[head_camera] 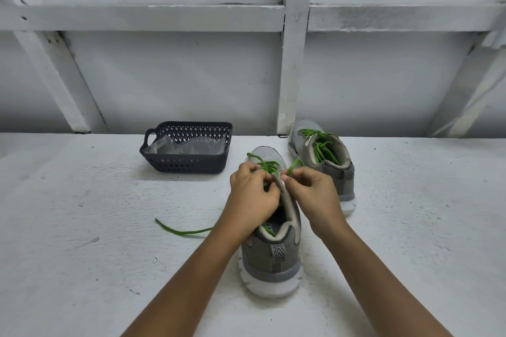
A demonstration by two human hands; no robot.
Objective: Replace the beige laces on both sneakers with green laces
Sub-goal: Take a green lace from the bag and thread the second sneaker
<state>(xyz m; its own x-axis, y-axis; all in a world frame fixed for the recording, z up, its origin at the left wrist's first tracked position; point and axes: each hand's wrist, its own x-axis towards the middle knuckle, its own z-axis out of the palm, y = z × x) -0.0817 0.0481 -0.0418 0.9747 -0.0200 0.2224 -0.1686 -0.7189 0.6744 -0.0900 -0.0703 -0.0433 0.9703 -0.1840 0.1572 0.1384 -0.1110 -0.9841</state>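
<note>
- Pinching the green lace (267, 165) w/ both hands at the top eyelets of the near sneaker (273, 249): L hand (252, 194) curled on it by the tongue, R hand (312, 197) held an end up.
- That shoe was grey w/ white sole, heel toward me; one lace tail lay off to the left.
- Far sneaker (323, 161), behind & right, was laced green.
- Dark basket (189, 164) held clear plastic bags (186, 146).
- Rough white surface (82, 227), white beamed wall (164, 76) behind.
</note>
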